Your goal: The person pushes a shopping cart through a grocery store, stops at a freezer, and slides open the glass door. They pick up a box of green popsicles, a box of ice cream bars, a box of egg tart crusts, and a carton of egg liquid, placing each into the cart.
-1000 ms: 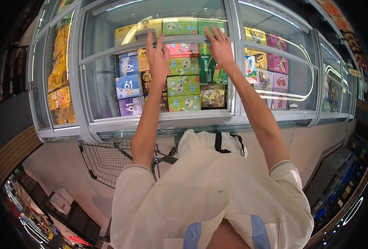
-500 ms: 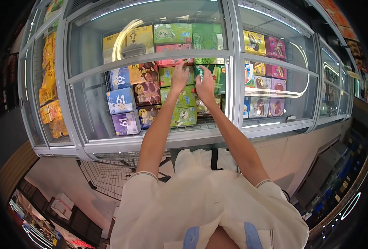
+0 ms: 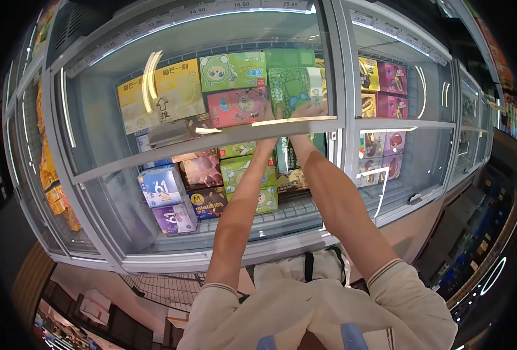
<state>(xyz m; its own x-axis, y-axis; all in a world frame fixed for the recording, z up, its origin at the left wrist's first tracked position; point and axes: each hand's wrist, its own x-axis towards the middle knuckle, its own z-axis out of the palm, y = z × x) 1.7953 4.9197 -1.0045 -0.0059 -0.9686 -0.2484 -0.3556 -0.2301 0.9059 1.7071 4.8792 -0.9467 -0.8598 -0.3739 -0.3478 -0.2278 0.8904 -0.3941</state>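
Both my hands reach under the sliding glass lid of a chest freezer and show through its pane. My left hand is at the right end of a pink box, fingers pointing up and partly blurred by the glass. My right hand overlaps the lower front of a green box with a bead-like pattern, its fingers stretched out. A dark green box lies below, between my forearms. Left of my left forearm are stacked light green boxes.
Yellow boxes and a light green box with a cartoon face sit at the back. Blue and purple boxes stand front left. The metal divider borders the right compartment. A wire cart stands below.
My hands have moved farther back, from the front boxes to under the glass lid, near the patterned green box. The view has come closer to the freezer.
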